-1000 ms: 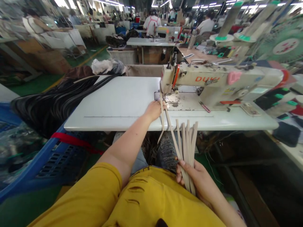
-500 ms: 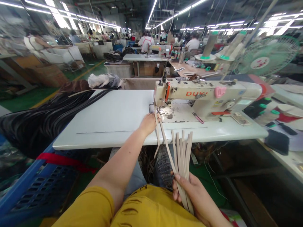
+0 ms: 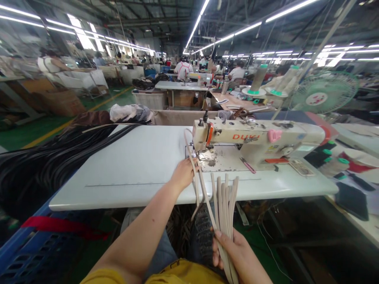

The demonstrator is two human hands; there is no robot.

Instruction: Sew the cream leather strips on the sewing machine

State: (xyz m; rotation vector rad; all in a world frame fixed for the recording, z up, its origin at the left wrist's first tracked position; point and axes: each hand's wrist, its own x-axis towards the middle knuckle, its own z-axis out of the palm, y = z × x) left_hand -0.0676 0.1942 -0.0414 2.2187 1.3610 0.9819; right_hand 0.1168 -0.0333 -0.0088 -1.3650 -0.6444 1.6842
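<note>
My left hand (image 3: 184, 172) rests on the white sewing table (image 3: 127, 165), close to the needle of the sewing machine (image 3: 225, 134). Its fingers are closed on a beige strap (image 3: 204, 187) just in front of the presser foot; the fingertips are partly hidden. Another length of beige strap (image 3: 189, 144) loops up left of the machine head and hangs over the table edge. Low at the right, my right hand (image 3: 227, 248) grips a bundle of beige straps (image 3: 226, 209), their ends fanned upward. One strap runs from this bundle to the left hand.
Pink-handled thread snips (image 3: 248, 165) lie on the machine bed. Black straps (image 3: 59, 165) are heaped left of the table, above a blue basket (image 3: 32, 252). A green fan (image 3: 322, 94) and thread cones (image 3: 259, 79) stand at the right. Other people work farther back.
The view has tilted up, so the table sits lower in the picture. The looped strap beside the machine head now bows farther left. Both hands keep their hold.
</note>
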